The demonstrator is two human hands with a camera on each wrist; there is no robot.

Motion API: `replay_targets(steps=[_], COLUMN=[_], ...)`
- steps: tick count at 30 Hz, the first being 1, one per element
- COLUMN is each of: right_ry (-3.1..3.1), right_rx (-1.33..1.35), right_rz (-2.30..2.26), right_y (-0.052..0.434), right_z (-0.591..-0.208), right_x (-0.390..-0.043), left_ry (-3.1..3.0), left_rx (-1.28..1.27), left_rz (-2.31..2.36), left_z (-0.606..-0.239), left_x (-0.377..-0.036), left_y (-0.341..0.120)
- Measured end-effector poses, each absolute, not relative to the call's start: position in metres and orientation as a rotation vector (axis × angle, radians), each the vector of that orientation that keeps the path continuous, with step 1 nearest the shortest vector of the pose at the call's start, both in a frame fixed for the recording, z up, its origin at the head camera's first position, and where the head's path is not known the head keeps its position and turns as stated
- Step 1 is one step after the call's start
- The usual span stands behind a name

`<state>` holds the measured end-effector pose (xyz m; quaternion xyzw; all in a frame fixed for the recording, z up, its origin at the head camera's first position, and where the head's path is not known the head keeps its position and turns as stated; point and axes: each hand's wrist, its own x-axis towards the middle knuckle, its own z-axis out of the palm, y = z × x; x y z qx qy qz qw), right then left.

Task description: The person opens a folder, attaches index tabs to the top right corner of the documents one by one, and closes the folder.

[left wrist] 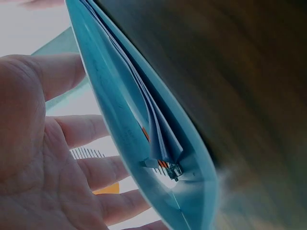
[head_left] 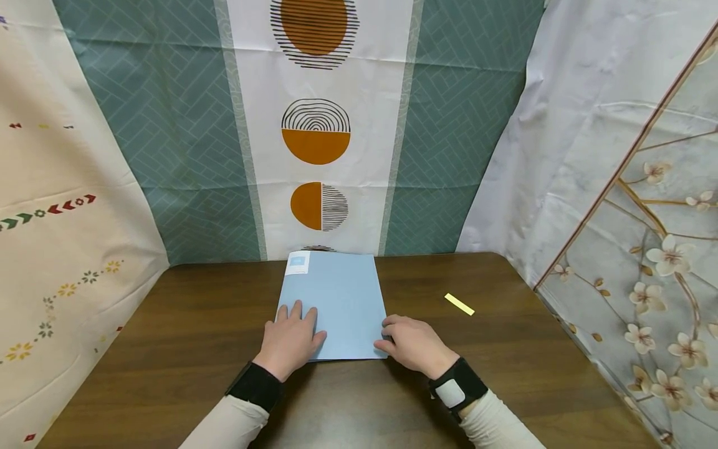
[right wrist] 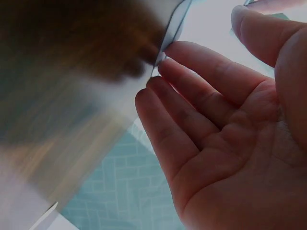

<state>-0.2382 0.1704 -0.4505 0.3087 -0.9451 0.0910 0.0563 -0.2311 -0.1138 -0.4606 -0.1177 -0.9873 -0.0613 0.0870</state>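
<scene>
A light blue folder (head_left: 342,299) lies shut on the dark wooden table (head_left: 185,324), with a white label (head_left: 297,262) at its far left corner. My left hand (head_left: 293,337) rests flat on the folder's near left corner, fingers straight. The left wrist view shows the folder (left wrist: 120,124) edge-on with sheets inside, beside my left hand (left wrist: 57,163). My right hand (head_left: 405,340) is at the folder's near right corner. In the right wrist view its fingertips (right wrist: 165,67) touch the folder's edge (right wrist: 175,24), with the thumb held apart.
A small yellow paper strip (head_left: 459,304) lies on the table to the right of the folder. Patterned curtains (head_left: 314,143) hang close behind the table and along both sides.
</scene>
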Motion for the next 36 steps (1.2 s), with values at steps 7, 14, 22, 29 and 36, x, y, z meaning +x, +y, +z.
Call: replay_targets(steps=[7, 14, 22, 29, 36], right_ry=[-2.883, -2.892, -2.914, -2.869, -2.846], right_rx=[0.922, 0.926, 0.943, 0.898, 0.881], right_rz=[0.303, 0.348, 0.363, 0.304, 0.272], right_y=[0.180, 0.181, 0.179, 0.176, 0.173], right_z=[-0.451, -0.453, -0.459, -0.453, -0.453], right_x=[-0.238, -0.239, -0.241, -0.241, -0.244], left_ry=[-2.954, -2.930, -2.925, -2.913, -2.954], left_rx=[-0.380, -0.427, -0.458, -0.561, -0.731], left_rz=[-0.187, -0.156, -0.082, -0.061, -0.130], left_z=[-0.462, -0.465, -0.473, -0.466, -0.459], left_x=[-0.228, -0.223, -0.218, -0.212, -0.209], left_y=[-0.103, -0.099, -0.098, -0.093, -0.092])
